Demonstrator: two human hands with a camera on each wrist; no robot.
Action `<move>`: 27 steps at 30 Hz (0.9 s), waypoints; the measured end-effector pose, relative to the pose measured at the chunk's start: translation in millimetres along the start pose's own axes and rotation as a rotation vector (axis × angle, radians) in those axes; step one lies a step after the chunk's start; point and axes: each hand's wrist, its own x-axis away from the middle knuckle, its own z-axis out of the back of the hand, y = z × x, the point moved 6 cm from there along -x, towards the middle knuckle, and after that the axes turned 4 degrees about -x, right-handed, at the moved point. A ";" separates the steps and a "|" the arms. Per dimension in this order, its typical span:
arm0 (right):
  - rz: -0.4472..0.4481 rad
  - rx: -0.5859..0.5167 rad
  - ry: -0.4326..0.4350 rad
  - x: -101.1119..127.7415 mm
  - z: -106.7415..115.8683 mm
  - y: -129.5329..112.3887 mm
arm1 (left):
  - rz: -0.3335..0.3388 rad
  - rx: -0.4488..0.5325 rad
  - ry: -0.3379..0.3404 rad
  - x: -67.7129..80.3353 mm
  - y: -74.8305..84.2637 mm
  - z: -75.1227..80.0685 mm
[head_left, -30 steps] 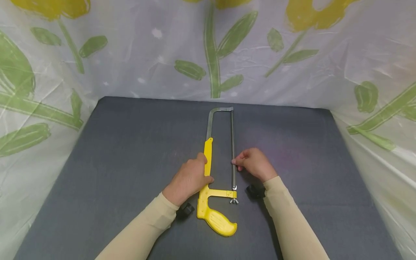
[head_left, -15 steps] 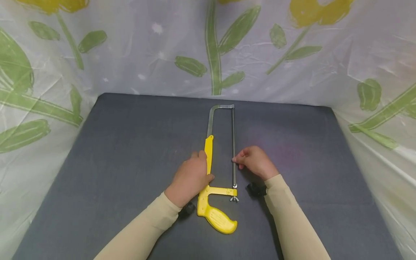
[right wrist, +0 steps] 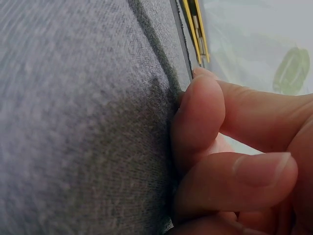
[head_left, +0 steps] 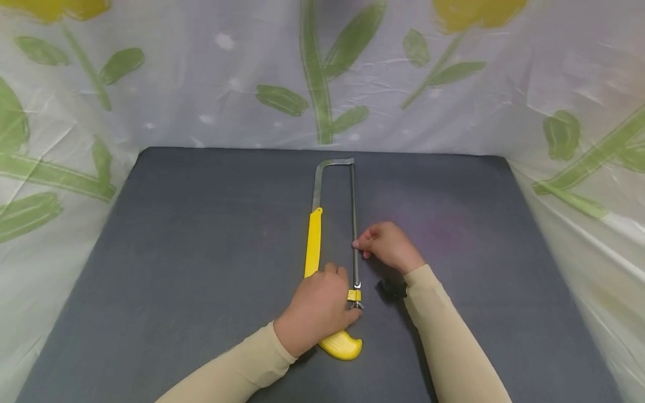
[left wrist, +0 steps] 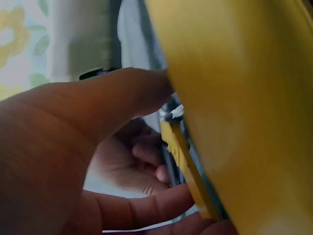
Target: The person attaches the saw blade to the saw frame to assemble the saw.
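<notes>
In the middle of the dark grey table (head_left: 176, 252) lies a hacksaw (head_left: 313, 246), flat on its side, its yellow pistol handle (head_left: 345, 344) toward the person and the steel bow reaching away toward the far edge. The left hand (head_left: 317, 308) lies over the handle end, fingers curled round the yellow frame with the fingertips close to the wing nut (head_left: 356, 305); the left wrist view shows the thumb and fingers closed about the yellow bar. The right hand (head_left: 388, 246) sits beside the blade (head_left: 354, 224), its thumb and forefinger pinching that thin strip about halfway along, the other fingers tucked in.

The saw looks stiff and fairly light: a hollow-looking metal bow and a hard plastic grip. The blade is the delicate part, I would judge, thin, springy and toothed, so it wants a light pinch on its flat sides, not its edge. The handle is the sure place to take hold, moulded and not slippery by the look of it.

Around the table hangs a pale plastic sheet (head_left: 453, 112) printed with green leaves and yellow flowers, close on three sides. A small dark thing under the right wrist is too hidden to identify. Nothing else lies near the saw.
</notes>
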 end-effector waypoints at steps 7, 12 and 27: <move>-0.013 -0.009 -0.004 -0.5 -1.1 -1.7 | 0.049 0.002 -0.027 -4.7 3.0 -5.3; -0.024 -0.016 -0.003 0.0 -1.7 -0.5 | 0.061 0.020 -0.037 -4.9 1.5 -6.0; -0.015 0.004 0.015 1.2 -1.7 0.3 | 0.025 0.018 -0.015 -4.9 -2.2 -4.1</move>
